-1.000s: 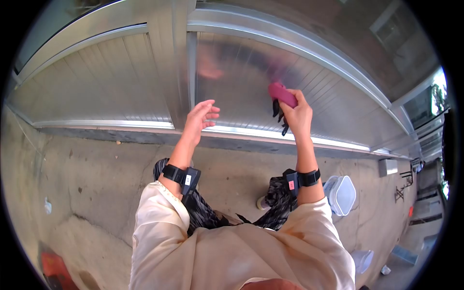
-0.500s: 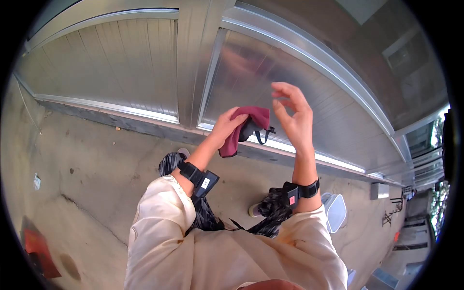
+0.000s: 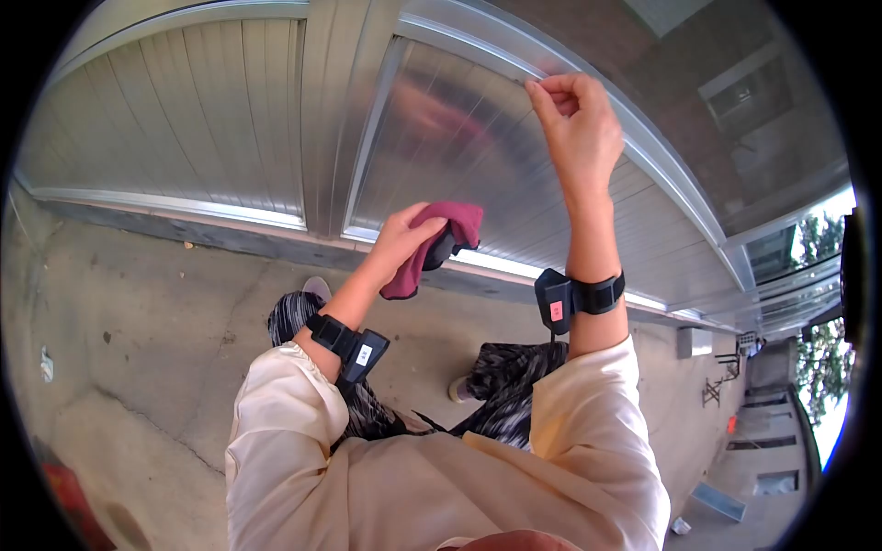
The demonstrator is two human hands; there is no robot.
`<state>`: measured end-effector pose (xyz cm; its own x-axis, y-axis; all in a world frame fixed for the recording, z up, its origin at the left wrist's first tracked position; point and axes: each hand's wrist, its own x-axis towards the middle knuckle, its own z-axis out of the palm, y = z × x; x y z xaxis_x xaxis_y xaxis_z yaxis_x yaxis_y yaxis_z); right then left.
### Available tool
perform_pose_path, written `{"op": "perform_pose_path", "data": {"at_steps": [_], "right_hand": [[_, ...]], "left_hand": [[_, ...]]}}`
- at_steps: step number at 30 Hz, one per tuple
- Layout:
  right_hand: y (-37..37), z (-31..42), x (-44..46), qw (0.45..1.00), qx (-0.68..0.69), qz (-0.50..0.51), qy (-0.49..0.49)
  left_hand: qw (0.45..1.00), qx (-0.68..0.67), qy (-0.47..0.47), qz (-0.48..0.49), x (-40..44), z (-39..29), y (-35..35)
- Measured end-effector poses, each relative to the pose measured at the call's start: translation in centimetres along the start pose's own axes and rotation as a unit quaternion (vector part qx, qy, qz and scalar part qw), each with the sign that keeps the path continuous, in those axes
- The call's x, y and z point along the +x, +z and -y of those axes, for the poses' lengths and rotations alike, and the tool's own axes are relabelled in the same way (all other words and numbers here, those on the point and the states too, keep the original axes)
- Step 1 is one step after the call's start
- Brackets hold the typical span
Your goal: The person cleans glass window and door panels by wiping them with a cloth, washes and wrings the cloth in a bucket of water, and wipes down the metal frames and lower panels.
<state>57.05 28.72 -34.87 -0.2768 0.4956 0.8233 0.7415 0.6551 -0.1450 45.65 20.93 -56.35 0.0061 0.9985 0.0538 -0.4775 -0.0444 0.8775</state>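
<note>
Nearest to you, your cream shirt [image 3: 432, 487] fills the bottom of the view, with both sleeves ending around the elbows. Below your arms show your black-and-grey patterned trousers [image 3: 501, 390] and, past their cuffs, two pale shoes [image 3: 317, 287] on the concrete floor [image 3: 184, 340]. Each forearm wears a black strap with a box-like device: the left device [image 3: 365, 356] has a white label, the right device [image 3: 555, 301] a pink one.

Your left hand [image 3: 404, 241] is closed on a maroon cloth [image 3: 461, 220], thumb on top. The cloth is folded over and hangs down past your fingers, in front of the lower part of the metal panel [image 3: 459, 138]. A black piece [image 3: 439, 251] shows in its fold; you cannot tell from here what it is.

Your right hand [image 3: 536, 87] is raised higher, well apart from the cloth, near the panel's upper frame [image 3: 478, 44]. Its thumb and forefinger come together at the tips and the other fingers curl in; whether anything thin lies between them, you cannot tell.

Farther off to the right, a pale box [image 3: 694, 342] stands near the foot of the wall, a dark folding rack [image 3: 719, 381] is beyond it, and green trees [image 3: 820, 367] show at the edge.
</note>
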Motion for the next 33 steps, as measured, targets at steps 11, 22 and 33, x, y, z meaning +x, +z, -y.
{"op": "perform_pose_path", "data": {"at_steps": [11, 22, 33], "right_hand": [[0.43, -0.19, 0.13, 0.999, -0.002, -0.01, -0.035], [0.42, -0.29, 0.28, 0.997, -0.02, -0.005, -0.076], [0.6, -0.76, 0.41, 0.993, -0.013, -0.006, -0.117]], "left_hand": [[1.0, -0.015, 0.009, -0.016, -0.1, 0.12, -0.32], [1.0, -0.02, 0.008, -0.015, -0.08, 0.12, -0.55], [1.0, -0.016, -0.012, -0.011, 0.0, -0.1, -0.79]]}}
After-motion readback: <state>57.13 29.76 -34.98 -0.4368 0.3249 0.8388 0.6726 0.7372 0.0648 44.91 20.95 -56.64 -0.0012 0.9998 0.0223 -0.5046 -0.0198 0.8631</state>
